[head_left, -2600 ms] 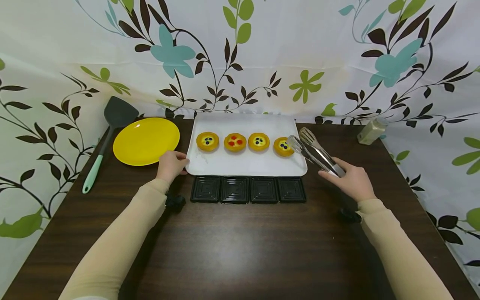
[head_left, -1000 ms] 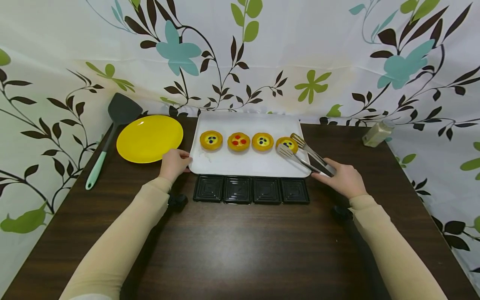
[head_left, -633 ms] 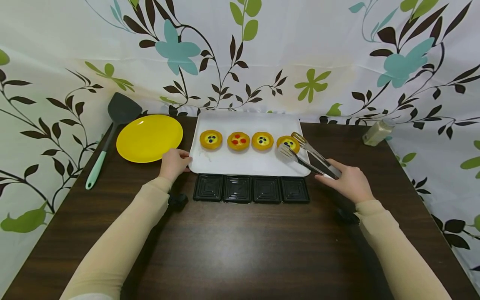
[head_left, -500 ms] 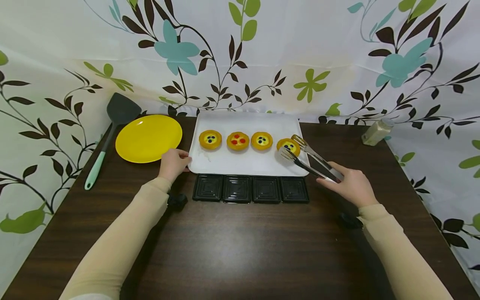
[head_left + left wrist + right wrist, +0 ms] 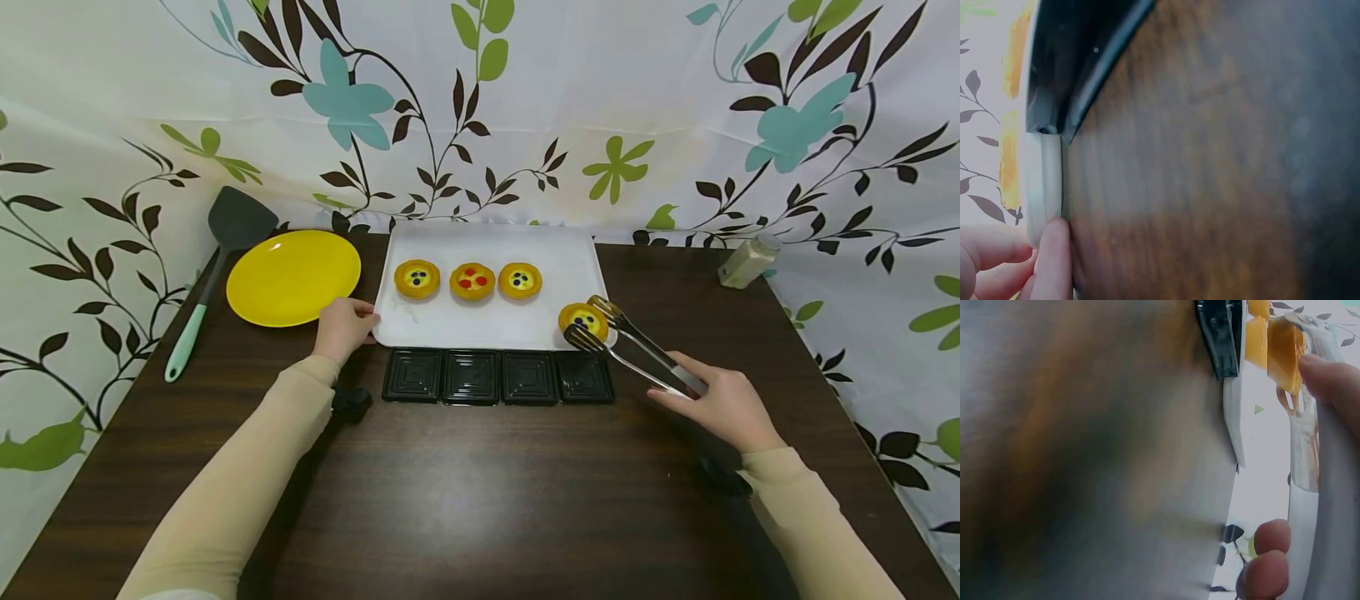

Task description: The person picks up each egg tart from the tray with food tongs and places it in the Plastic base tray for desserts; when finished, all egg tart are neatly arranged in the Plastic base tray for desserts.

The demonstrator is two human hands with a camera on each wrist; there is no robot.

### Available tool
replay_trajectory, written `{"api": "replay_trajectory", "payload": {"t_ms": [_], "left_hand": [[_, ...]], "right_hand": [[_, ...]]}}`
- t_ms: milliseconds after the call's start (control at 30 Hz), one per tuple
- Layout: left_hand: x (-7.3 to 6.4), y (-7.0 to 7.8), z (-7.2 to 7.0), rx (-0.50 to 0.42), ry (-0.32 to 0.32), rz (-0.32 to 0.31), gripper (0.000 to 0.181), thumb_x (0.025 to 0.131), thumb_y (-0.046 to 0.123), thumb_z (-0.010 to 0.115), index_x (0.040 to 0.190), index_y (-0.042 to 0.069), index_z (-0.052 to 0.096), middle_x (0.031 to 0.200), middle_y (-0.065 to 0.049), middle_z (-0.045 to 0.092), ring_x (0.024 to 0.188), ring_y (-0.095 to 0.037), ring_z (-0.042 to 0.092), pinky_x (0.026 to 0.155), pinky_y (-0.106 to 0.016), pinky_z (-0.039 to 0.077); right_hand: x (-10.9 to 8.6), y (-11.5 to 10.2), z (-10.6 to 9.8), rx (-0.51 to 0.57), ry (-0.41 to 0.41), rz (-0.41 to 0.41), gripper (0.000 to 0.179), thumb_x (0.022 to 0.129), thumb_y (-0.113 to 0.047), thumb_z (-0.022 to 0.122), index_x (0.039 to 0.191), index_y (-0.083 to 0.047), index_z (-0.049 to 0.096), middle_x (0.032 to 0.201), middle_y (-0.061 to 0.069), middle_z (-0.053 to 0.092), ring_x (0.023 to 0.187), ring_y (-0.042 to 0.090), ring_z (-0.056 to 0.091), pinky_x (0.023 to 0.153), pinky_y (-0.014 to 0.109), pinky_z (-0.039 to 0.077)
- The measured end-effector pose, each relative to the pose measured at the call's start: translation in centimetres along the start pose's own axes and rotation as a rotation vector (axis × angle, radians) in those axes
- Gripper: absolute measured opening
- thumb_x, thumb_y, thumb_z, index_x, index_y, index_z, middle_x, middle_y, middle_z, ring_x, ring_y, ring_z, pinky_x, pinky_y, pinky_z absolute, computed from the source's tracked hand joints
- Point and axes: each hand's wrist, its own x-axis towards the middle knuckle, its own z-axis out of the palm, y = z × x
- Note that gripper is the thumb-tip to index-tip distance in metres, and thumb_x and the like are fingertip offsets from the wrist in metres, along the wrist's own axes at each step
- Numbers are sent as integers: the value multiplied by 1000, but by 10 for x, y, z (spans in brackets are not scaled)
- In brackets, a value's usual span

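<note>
While the left hand (image 5: 341,333) pinches the tray edge (image 5: 480,342), the right hand (image 5: 723,408) grips tongs (image 5: 654,347) round one tart (image 5: 582,316), apart from three other tarts (image 5: 472,282).

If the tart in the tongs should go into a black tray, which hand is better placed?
The right hand, most likely: it holds the tongs, whose ends grip the tart close to the rightmost black tray. The left hand pinches the white tray at its left edge, away from the tart.

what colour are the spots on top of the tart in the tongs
Dark blue; the tart shows them best in the head view.
</note>
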Motion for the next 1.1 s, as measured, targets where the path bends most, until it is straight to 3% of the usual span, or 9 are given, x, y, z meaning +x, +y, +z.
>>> {"api": "replay_trajectory", "payload": {"t_ms": [200,467,733,967,1100], "left_hand": [[0,0,0,14,0,6,32,93,9,57,118,-12,60,115,-28,60,84,-34,69,68,-32,60],[-1,0,-1,3,0,19,33,94,8,55,119,-13,59,114,-30,60,87,-35,68,70,-32,60],[-2,-1,1,6,7,23,33,94,8,55,119,-13,59,114,-29,60,87,-35,68,70,-32,60],[-3,-1,0,4,-2,16,34,94,9,55,121,-12,58,115,-29,60,87,-35,68,72,-33,59],[-2,-1,1,10,-1,16,34,95,9,55,120,-12,58,115,-29,60,87,-34,69,72,-32,59]], "right_hand": [[-25,7,0,7,-23,36,75,71,-50,78,126,-2,60,63,1,48,56,14,41,47,22,30],[-46,8,1,0,-20,11,72,71,-48,79,127,-7,61,52,-6,39,48,7,33,47,22,27],[-49,6,2,1,-55,9,70,72,-50,78,128,-12,60,58,-6,48,50,6,39,47,21,30],[-49,8,5,-19,-32,-3,71,71,-51,78,128,-11,61,68,-3,59,52,7,39,48,22,32],[-50,9,6,-34,-26,-19,73,71,-51,78,129,-12,60,64,-5,55,51,7,38,48,22,31]]}}
